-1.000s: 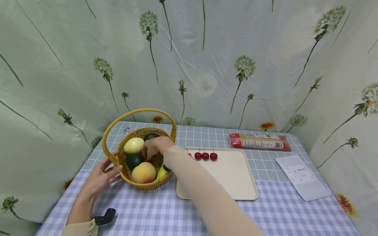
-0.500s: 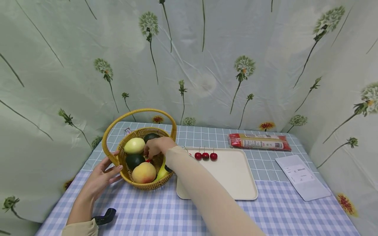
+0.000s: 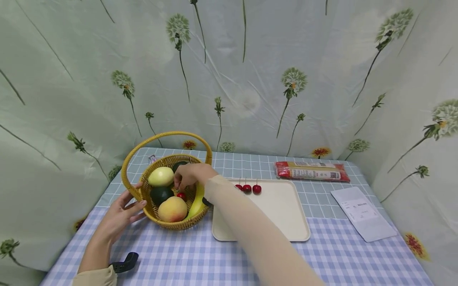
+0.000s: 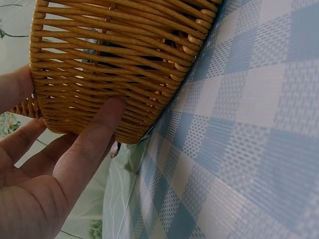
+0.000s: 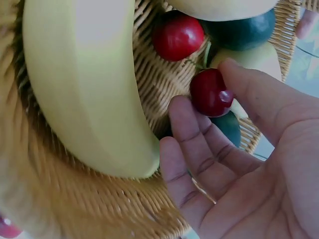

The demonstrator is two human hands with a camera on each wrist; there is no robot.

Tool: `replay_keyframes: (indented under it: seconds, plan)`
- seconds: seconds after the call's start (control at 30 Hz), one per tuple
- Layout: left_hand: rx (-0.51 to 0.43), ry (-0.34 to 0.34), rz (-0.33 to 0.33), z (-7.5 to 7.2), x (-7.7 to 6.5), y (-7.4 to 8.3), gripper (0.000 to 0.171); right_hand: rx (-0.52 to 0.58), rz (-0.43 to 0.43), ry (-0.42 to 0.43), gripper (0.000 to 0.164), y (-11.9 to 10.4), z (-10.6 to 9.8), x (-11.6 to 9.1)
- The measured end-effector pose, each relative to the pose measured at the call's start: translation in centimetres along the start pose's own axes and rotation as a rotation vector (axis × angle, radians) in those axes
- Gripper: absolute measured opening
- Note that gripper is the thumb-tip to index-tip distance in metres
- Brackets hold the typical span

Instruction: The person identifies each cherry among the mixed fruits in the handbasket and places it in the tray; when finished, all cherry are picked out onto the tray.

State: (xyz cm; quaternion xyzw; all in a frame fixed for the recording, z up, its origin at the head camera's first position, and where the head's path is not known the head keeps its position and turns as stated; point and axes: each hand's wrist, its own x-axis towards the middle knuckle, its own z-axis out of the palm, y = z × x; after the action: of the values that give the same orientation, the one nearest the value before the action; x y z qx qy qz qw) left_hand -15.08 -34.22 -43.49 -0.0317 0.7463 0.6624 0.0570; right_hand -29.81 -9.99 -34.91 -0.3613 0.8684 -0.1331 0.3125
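red cherry [image 3: 181, 196] now more visible beside right hand [image 3: 193, 174]

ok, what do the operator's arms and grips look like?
Left sleeve: plain beige, wrinkled at the cuff. Right sleeve: same plain beige, smoother along the forearm. A curved black wrist device sits by the left cuff; a small black piece shows at the right wrist. Left grip and right grip: bare, no gloves. No cables visible.
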Motion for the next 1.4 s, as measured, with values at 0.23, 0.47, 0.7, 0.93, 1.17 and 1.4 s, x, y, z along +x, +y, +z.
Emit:
replay_keyframes:
  seconds: [0.23, 0.47, 0.7, 0.93, 1.17, 1.4]
  plan:
    - [0.024, -0.004, -0.010, -0.1, -0.1, 0.1, 0.081, -0.029, -0.090, 0.040, 0.018, 0.7, -0.4, -0.9]
    - [0.023, -0.005, -0.025, -0.1, -0.1, 0.0, 0.082, -0.095, -0.129, 0.078, 0.031, 1.7, -0.8, -2.0]
    - [0.014, -0.008, -0.022, -0.2, 0.0, -0.2, 0.082, -0.036, -0.204, 0.115, 0.029, 2.9, -1.4, -4.2]
    - [0.018, -0.008, -0.018, -0.2, 0.0, -0.2, 0.081, 0.037, -0.230, 0.177, 0.022, 4.4, -1.7, -7.0]
    - [0.004, -0.011, -0.004, -0.1, -0.1, 0.0, 0.080, 0.115, -0.210, 0.219, 0.026, 6.9, -1.3, -9.4]
    - [0.009, -0.014, 0.001, -0.2, -0.1, -0.1, 0.081, 0.156, -0.197, 0.257, 0.019, 10.0, -0.6, -11.9]
